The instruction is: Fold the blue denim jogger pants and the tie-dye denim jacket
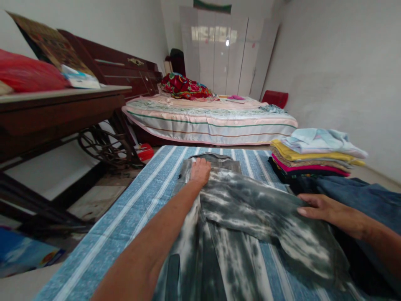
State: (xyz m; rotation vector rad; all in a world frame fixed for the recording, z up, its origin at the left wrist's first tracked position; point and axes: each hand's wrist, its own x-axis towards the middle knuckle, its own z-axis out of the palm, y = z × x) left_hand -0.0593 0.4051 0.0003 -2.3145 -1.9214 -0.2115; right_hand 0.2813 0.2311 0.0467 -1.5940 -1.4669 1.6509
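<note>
A grey and white tie-dye garment (238, 217) lies spread on a blue striped sheet (140, 200) in front of me. My left hand (200, 171) reaches far forward and rests on the garment's far end near its waistband, fingers curled down against the cloth. My right hand (326, 209) lies flat with fingers stretched out on the garment's right edge, where one part is folded across. Both forearms are in view.
A stack of folded clothes (313, 154) sits at the right, with dark blue denim (360, 196) beside it. A bed (206, 117) stands ahead. At the left is a dark wooden sewing table (62, 108) with an iron treadle base (103, 146).
</note>
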